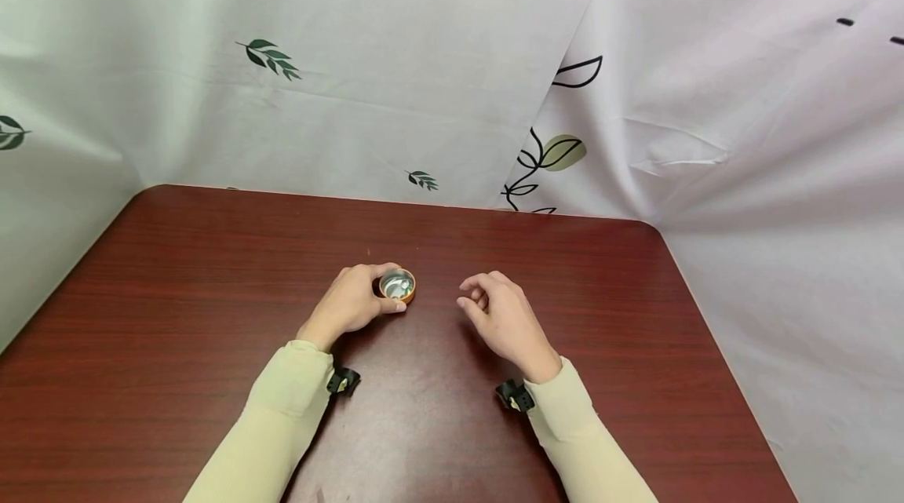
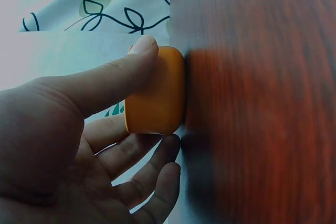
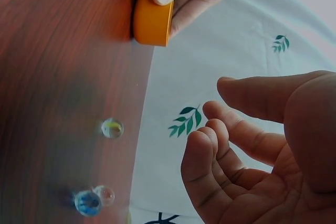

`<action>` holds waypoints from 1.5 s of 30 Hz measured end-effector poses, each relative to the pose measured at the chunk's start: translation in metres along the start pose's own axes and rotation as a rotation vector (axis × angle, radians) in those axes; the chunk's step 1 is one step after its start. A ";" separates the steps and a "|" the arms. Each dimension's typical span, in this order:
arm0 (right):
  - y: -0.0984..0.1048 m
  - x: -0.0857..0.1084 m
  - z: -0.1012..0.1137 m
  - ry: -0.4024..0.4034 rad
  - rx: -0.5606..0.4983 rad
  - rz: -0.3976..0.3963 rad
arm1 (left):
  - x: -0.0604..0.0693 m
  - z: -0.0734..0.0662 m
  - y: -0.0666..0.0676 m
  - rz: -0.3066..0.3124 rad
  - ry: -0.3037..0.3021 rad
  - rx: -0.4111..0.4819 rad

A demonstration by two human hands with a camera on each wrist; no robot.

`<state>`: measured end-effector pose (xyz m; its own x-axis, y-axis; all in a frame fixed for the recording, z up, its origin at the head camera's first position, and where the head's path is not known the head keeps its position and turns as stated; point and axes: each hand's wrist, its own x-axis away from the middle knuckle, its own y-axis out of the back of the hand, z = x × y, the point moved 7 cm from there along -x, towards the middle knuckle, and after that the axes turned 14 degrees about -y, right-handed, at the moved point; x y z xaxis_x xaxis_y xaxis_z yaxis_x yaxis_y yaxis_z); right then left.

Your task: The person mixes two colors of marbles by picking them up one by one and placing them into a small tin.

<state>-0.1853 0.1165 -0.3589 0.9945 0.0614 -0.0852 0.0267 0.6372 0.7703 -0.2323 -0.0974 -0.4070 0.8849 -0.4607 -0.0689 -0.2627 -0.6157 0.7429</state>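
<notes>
My left hand [image 1: 351,297] grips a small round orange cup [image 1: 410,297] standing on the table, thumb on the near side and fingers on the far side. The cup's opening faces up; something shiny and glassy shows inside, too small to identify. In the left wrist view the orange cup [image 2: 157,95] shows its smooth outer wall. To the right of it, my right hand [image 1: 504,318] hovers with loosely bent fingers, nothing between them. The right wrist view shows a clear marble [image 3: 112,128], a blue marble [image 3: 88,203] and another clear marble [image 3: 105,195] on the table.
The dark red-brown wooden table [image 1: 176,315] has rounded far corners. White cloth [image 1: 395,95] with leaf prints hangs behind and beside it. I cannot make out the loose marbles in the head view. Each wrist carries a small black camera.
</notes>
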 end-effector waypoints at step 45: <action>0.028 0.025 -0.052 -0.073 0.078 -0.022 | 0.000 -0.002 0.001 0.002 0.003 0.002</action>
<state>-0.1648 0.1764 -0.3723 0.9982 -0.0102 -0.0584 0.0536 0.5760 0.8157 -0.2318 -0.0967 -0.4047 0.8853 -0.4604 -0.0655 -0.2656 -0.6162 0.7415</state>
